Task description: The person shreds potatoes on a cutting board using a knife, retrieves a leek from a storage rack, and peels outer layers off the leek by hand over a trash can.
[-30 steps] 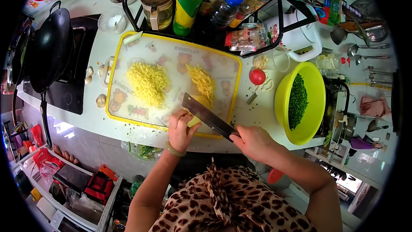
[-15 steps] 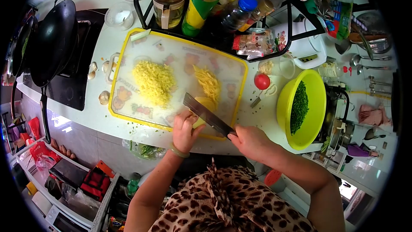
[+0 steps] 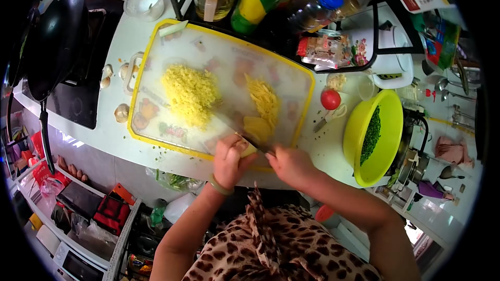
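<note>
A yellow-rimmed cutting board (image 3: 136,80) lies in front of me. My left hand (image 3: 229,157), fingers curled, grips a pale yellow vegetable piece (image 3: 249,150) at the board's near edge. In my right hand (image 3: 288,164) is the handle of a kitchen knife (image 3: 251,141); its blade is motion-blurred and right beside the held piece. A heap of finely chopped yellow vegetable (image 3: 191,96) sits left of centre on the board. To its right are yellow strips (image 3: 264,100), with a few flat slices (image 3: 257,126) just below them.
A lime-green bowl (image 3: 391,143) with chopped greens stands at right. Near it are a red round item (image 3: 329,99) and scissors (image 3: 330,117). Garlic (image 3: 121,113) lies left of the board, beside the stove with a wok (image 3: 56,41). A bottle rack (image 3: 372,52) borders the back.
The knife has come down and turned beside the held piece, and my right hand has shifted left. My left hand has moved slightly right and down. The whole view has shifted a little.
</note>
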`<state>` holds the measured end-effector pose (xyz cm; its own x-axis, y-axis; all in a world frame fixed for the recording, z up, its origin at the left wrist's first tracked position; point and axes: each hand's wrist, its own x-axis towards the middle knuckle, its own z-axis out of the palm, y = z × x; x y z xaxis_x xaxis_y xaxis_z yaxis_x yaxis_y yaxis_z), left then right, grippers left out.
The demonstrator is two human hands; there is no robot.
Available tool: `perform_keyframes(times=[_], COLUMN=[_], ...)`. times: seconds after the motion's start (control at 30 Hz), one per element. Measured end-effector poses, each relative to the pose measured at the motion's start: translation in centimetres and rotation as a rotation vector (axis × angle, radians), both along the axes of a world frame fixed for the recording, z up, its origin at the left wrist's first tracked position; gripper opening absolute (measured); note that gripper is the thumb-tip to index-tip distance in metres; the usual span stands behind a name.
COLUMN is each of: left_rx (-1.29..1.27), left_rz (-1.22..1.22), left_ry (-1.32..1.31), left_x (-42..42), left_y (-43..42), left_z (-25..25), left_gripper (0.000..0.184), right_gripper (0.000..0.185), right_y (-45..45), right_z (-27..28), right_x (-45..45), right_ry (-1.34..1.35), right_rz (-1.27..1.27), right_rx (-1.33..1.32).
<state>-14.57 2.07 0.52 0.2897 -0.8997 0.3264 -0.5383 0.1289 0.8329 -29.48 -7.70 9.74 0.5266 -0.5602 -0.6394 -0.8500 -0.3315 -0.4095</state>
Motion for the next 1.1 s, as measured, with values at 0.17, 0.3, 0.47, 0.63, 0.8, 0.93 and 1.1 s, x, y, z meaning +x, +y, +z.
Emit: perform_keyframes(times=[0.17, 0.3, 0.47, 0.63, 0.8, 0.93, 1.1], left_rx=[-0.005, -0.010, 0.003, 0.033, -0.018, -0.043, -0.048], left_rz=[-0.002, 0.014, 0.043, 0.027, 0.037, 0.047, 0.046], left_ry=[-0.042, -0.012, -0.005, -0.032, -0.052, -0.048, -0.051], left_x=[-0.2, -0.2, -0.3, -0.1, -0.2, -0.2, -0.3], left_y=[0.1, -0.2, 0.2, 0.4, 0.0, 0.0, 0.0], left_z=[-0.4, -0.1, -0.5, -0.6, -0.4, -0.3, -0.2], left_gripper=[0.046, 0.043, 0.044, 0.042, 0.044, 0.046, 0.047], right_gripper=[0.021, 0.019, 0.017, 0.010, 0.018, 0.025, 0.024], right_y=[1.8, 1.5, 2.4, 2.3, 1.0, 0.8, 0.7], right_z=[-1.1, -0.1, -0.2, -3.1, -2.5, 2.4, 4.2], right_x=[0.2, 0.3, -1.3, 1.5, -0.2, -1.3, -2.8], right_ry=[-0.169, -0.215, -0.153, -0.208, -0.308, -0.298, -0.204], right_rz=[0.019, 0.081, 0.026, 0.017, -0.017, -0.154, -0.055], right_rx=[-0.209, -0.238, -0.160, -0.267, -0.308, -0.183, -0.157])
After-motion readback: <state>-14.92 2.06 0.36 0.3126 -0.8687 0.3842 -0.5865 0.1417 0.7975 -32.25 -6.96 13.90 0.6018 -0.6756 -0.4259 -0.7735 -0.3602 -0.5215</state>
